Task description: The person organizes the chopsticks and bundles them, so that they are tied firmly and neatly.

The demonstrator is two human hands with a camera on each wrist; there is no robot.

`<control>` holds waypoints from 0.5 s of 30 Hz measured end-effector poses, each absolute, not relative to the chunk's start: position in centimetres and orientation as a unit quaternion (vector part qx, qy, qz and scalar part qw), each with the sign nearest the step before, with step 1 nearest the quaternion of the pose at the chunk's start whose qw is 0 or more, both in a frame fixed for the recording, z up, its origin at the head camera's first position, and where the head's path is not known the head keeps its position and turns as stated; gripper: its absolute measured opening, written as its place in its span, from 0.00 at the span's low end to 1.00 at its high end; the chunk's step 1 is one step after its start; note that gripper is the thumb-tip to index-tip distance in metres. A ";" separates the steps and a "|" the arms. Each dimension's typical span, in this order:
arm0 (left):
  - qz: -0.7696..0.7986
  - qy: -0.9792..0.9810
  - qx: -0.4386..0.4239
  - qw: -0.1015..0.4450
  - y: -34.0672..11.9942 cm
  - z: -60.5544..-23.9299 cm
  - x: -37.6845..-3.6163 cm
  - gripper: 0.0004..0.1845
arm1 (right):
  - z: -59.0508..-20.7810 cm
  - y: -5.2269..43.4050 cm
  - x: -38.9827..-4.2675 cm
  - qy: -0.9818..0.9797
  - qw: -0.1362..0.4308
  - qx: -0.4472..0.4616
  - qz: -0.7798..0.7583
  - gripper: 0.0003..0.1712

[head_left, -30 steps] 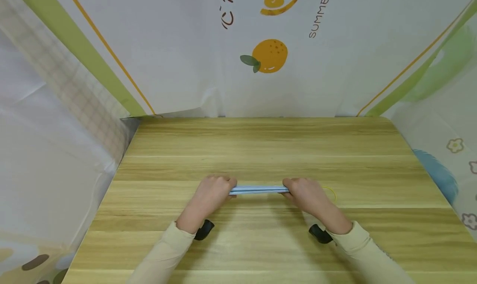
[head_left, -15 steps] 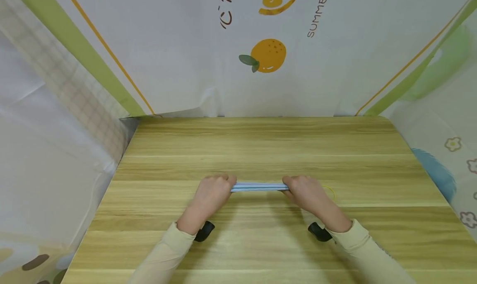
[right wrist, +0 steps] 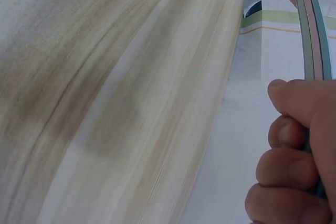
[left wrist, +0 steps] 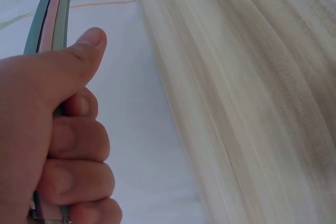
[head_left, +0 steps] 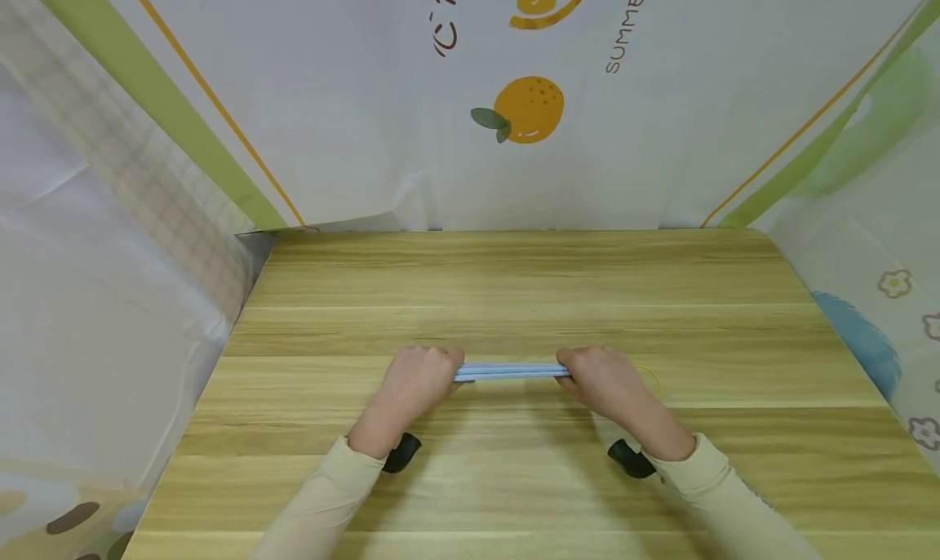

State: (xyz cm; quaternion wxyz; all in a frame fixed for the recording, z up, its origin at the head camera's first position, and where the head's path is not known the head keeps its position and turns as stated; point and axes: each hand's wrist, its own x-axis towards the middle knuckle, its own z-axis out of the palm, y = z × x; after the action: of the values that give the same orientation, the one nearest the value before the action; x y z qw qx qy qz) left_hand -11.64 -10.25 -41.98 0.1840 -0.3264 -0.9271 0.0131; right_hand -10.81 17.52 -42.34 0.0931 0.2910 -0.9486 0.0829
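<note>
A slim layered bundle [head_left: 512, 371] is held level above the table, stretching between both hands. From the head it looks light blue with pale lines; the wrist views show teal, pink and grey-green layers [right wrist: 313, 40]. Its exact kind cannot be told. My left hand [head_left: 422, 380] grips the left end, fingers curled round it and thumb along the top. Small metal parts [left wrist: 50, 219] show below those fingers in the left wrist view. My right hand [head_left: 604, 382] grips the other end the same way. A thin yellow loop [head_left: 649, 375] shows just beyond the right hand. The palms hide both ends.
The wood-grain table [head_left: 514, 282] lies beneath, its far edge against a white printed cloth [head_left: 352, 119]. More cloth hangs at the left [head_left: 95, 299] and right [head_left: 866, 233]. Dark pieces sit under the left wrist [head_left: 401, 452] and right wrist [head_left: 630, 459].
Both hands keep their grip in nearly the same place. The bundle has tipped slightly, so its visible bands shift a little between frames.
</note>
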 end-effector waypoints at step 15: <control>0.003 -0.936 -0.319 0.146 -10.5 -41.2 -11.8 0.18 | -42.3 18.5 -10.6 -0.954 0.079 0.228 0.178 0.16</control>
State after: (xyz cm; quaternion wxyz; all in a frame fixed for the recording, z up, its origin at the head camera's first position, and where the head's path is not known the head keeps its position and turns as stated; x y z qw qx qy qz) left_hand -11.79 -10.52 -41.24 0.1463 -0.3188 -0.9365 0.0033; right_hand -10.61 18.46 -42.27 0.0787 0.2279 -0.9541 0.1775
